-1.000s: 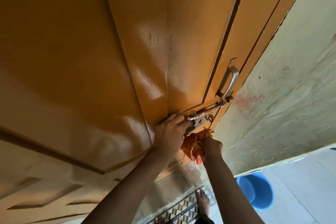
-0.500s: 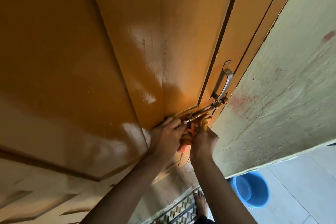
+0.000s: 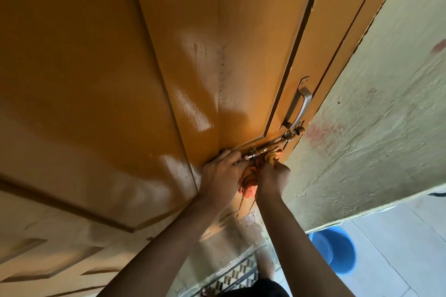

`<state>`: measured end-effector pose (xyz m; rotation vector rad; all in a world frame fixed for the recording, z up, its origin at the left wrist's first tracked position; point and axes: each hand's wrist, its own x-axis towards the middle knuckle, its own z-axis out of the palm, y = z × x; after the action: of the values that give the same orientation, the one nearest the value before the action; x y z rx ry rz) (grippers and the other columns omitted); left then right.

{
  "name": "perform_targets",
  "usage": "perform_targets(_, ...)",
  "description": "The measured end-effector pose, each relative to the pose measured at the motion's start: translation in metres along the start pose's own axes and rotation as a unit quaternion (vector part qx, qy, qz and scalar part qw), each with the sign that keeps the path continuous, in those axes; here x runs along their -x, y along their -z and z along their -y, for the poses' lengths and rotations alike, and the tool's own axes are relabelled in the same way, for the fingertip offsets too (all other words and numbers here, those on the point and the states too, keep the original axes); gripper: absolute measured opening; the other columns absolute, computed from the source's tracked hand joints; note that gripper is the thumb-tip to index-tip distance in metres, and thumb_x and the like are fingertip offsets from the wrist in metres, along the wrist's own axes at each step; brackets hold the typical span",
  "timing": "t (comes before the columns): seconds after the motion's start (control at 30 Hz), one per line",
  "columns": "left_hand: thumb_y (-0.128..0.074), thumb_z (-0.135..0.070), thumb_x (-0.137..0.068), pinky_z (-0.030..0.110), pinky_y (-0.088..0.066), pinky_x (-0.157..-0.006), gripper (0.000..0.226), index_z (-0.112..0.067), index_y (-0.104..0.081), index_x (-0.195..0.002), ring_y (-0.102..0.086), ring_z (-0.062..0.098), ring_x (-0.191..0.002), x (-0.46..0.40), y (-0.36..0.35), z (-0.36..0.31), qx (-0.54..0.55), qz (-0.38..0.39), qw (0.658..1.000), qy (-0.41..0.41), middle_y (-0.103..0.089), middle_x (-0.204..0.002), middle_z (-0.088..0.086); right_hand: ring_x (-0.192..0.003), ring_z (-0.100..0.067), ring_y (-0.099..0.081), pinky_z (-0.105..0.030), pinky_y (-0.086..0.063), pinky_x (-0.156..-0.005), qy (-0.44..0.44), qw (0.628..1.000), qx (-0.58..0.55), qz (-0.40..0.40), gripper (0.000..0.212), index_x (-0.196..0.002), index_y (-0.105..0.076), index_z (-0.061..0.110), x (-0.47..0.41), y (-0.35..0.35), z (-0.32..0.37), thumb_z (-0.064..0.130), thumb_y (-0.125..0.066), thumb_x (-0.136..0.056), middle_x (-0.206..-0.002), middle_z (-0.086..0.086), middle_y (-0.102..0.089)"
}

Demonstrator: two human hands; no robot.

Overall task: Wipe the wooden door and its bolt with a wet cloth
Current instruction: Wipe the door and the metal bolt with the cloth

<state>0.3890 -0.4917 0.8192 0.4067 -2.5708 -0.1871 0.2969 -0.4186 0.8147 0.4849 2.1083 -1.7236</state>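
Observation:
The yellow-brown wooden door (image 3: 120,79) fills most of the view, glossy with wet streaks. Its metal sliding bolt (image 3: 272,146) runs across the door's right edge, below a steel pull handle (image 3: 300,106). My left hand (image 3: 223,173) presses against the door and pinches the bolt's left end. My right hand (image 3: 272,177) grips a bunched orange cloth (image 3: 248,183) and pushes it up against the underside of the bolt. Part of the cloth hangs between my two hands; the rest is hidden in my fist.
A rough pale plaster wall (image 3: 374,116) stands right of the door frame. A blue bucket (image 3: 334,252) sits on the tiled floor at lower right. My bare foot (image 3: 265,264) stands on a patterned mat (image 3: 231,277) by the threshold.
My right hand has risen with the cloth from below the bolt plate up onto the bolt. My left hand stays on the bolt's left end. The view shifted slightly.

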Motion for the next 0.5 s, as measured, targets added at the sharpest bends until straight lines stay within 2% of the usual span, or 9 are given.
perform_targets(0.07,-0.043,-0.032,-0.094,0.024,-0.054,-0.058,0.045,-0.019,-0.086,-0.1,-0.068,0.017,-0.084,0.001,0.001,-0.001,0.0,0.003,1.0,-0.002,-0.074,-0.09,-0.003,-0.08,-0.03,-0.066,-0.037,-0.055,-0.072,-0.023,1.0,0.012,-0.008,0.024,-0.1,-0.071,0.001,-0.007,-0.003,-0.001,0.009,-0.049,-0.098,-0.092,-0.014,-0.073)
perform_targets(0.13,-0.051,-0.027,-0.094,0.025,-0.056,-0.059,0.037,-0.016,-0.086,-0.102,-0.069,0.018,-0.085,0.001,0.003,0.0,0.005,0.013,1.0,-0.005,-0.075,-0.091,-0.001,-0.077,-0.026,-0.064,-0.037,-0.054,-0.077,-0.084,0.996,0.004,-0.003,0.02,-0.11,-0.063,0.001,-0.009,-0.001,0.004,0.016,-0.051,-0.102,-0.092,-0.013,-0.068)
perform_targets(0.23,-0.065,-0.021,-0.086,0.024,-0.054,-0.058,0.026,-0.017,-0.086,-0.101,-0.068,0.018,-0.082,0.001,0.004,0.0,-0.006,0.01,1.0,-0.005,-0.074,-0.089,-0.001,-0.078,-0.025,-0.064,-0.035,-0.053,-0.071,-0.121,0.992,0.004,0.018,0.021,-0.113,-0.062,0.002,-0.018,0.0,0.005,0.017,-0.053,-0.102,-0.094,-0.013,-0.067)
perform_targets(0.3,-0.063,-0.022,-0.086,0.023,-0.053,-0.057,0.028,-0.018,-0.086,-0.102,-0.068,0.018,-0.082,0.002,0.004,-0.001,-0.007,0.001,1.0,-0.007,-0.074,-0.089,-0.002,-0.084,-0.031,-0.068,-0.038,-0.057,-0.073,-0.09,0.996,0.015,0.021,0.022,-0.11,-0.067,-0.003,-0.02,0.002,0.0,0.009,-0.053,-0.099,-0.094,-0.016,-0.07)
perform_targets(0.37,-0.05,-0.027,-0.091,0.022,-0.05,-0.055,0.039,-0.019,-0.086,-0.101,-0.068,0.017,-0.081,0.002,0.004,-0.003,-0.005,-0.011,1.0,-0.003,-0.073,-0.088,-0.003,-0.082,-0.032,-0.07,-0.042,-0.061,-0.077,-0.019,0.999,0.042,0.01,0.025,-0.1,-0.074,0.001,-0.015,0.002,-0.008,0.004,-0.05,-0.096,-0.089,-0.014,-0.074)
perform_targets(0.43,-0.042,-0.028,-0.093,0.021,-0.046,-0.053,0.045,-0.022,-0.086,-0.098,-0.067,0.016,-0.081,0.0,0.005,-0.005,-0.009,-0.019,1.0,0.006,-0.07,-0.085,-0.005,-0.078,-0.029,-0.07,-0.034,-0.06,-0.069,0.065,0.996,0.063,-0.003,0.029,-0.089,-0.076,0.007,-0.007,0.006,-0.013,0.002,-0.048,-0.095,-0.082,-0.009,-0.075)
perform_targets(0.5,-0.042,-0.024,-0.095,0.021,-0.042,-0.051,0.044,-0.023,-0.086,-0.098,-0.065,0.015,-0.081,0.0,0.003,-0.005,-0.019,-0.017,1.0,0.014,-0.068,-0.084,-0.007,-0.072,-0.026,-0.066,-0.024,-0.052,-0.062,0.105,0.989,0.101,0.001,0.029,-0.088,-0.074,0.006,0.002,0.007,-0.013,-0.001,-0.046,-0.094,-0.081,-0.009,-0.073)
